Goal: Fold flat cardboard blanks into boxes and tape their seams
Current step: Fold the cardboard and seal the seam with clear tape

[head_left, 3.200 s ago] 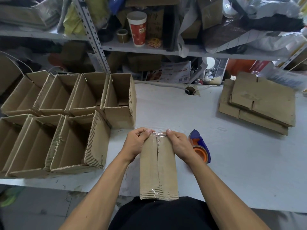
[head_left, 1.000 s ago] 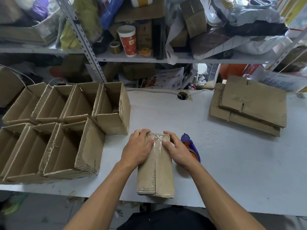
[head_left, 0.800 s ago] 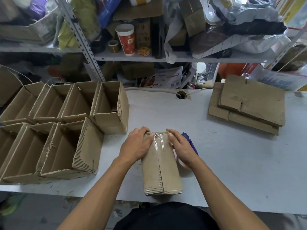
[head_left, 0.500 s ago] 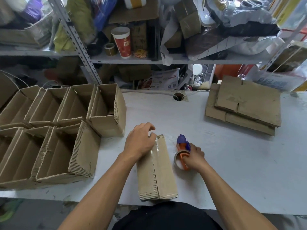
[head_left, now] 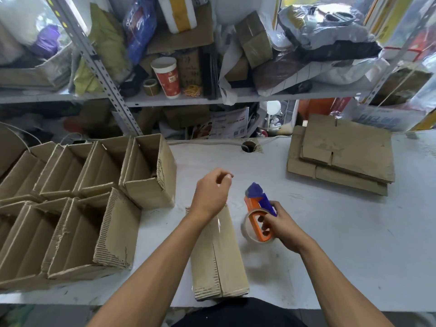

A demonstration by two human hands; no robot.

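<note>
A folded cardboard box [head_left: 219, 258] lies bottom-up at the table's near edge, its centre seam covered with clear tape. My left hand [head_left: 212, 192] hovers above the box's far end with loosely curled fingers, holding nothing I can see. To the right of the box my right hand [head_left: 280, 224] grips an orange and blue tape dispenser [head_left: 257, 213] with its roll of clear tape, lifted just off the table. A stack of flat cardboard blanks [head_left: 342, 154] lies at the back right.
Several open, finished boxes [head_left: 77, 204] stand in two rows on the left of the white table [head_left: 330, 244]. A cable hole [head_left: 248, 146] sits at the table's back edge. Cluttered metal shelves [head_left: 179, 97] with a red paper cup [head_left: 167, 77] rise behind.
Both hands left the taped box end. My right hand went right and picked up the tape dispenser; my left hand lifted off the box and moved forward.
</note>
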